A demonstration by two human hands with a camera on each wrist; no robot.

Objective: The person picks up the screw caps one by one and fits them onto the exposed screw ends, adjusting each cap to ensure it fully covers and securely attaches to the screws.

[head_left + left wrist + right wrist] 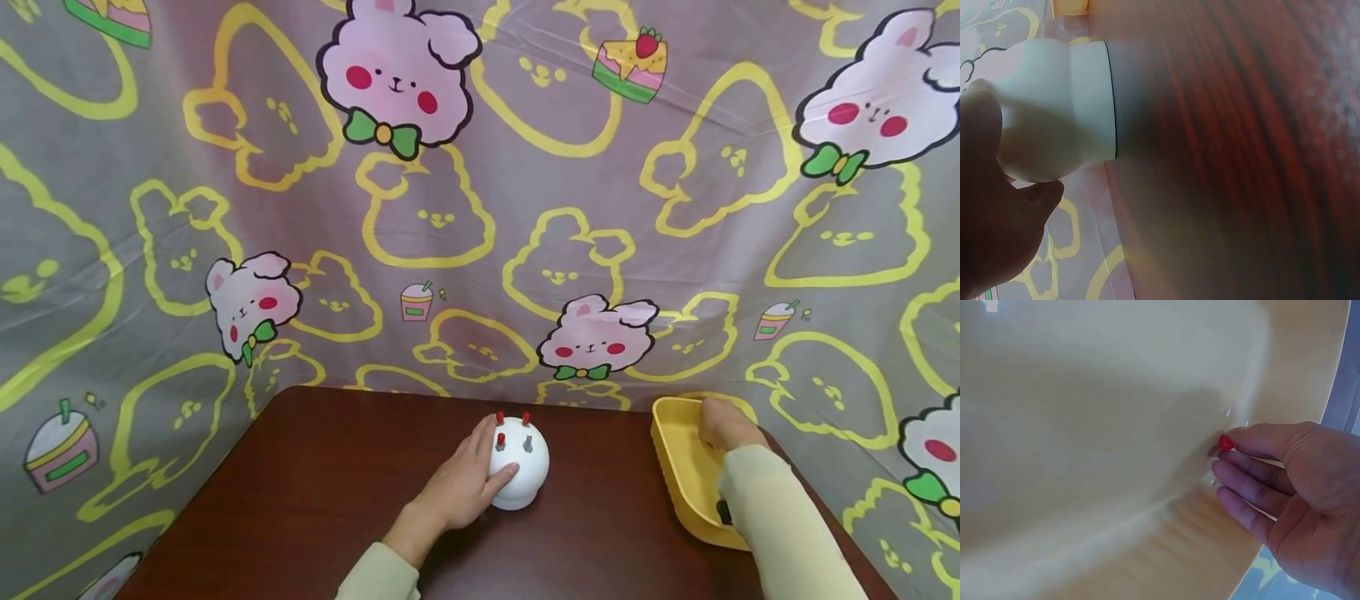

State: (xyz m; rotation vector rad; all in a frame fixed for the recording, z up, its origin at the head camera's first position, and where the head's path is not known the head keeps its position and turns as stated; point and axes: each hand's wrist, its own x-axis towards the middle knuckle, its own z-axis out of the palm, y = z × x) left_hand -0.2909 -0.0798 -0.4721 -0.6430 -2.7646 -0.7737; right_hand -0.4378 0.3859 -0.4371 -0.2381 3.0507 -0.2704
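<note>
A white ball-shaped piece (531,475) with a flat base stands on the table. Small posts rise from its top; three carry red tips and one post (528,443) is bare grey. My left hand (468,482) holds the ball from the left side, thumb across its front and fingers behind. In the left wrist view that hand (1000,206) curves round the white body (1054,112). My right hand (729,425) reaches into the far end of a yellow tray (678,492). In the right wrist view, its thumb and index finger pinch a small red cap (1226,442) by the tray wall.
The dark wooden table (337,483) runs up to a printed cloth (450,208) hung behind and along both sides. A small black thing (723,512) shows in the tray beside my right sleeve (772,500). The tray stands near the table's right edge.
</note>
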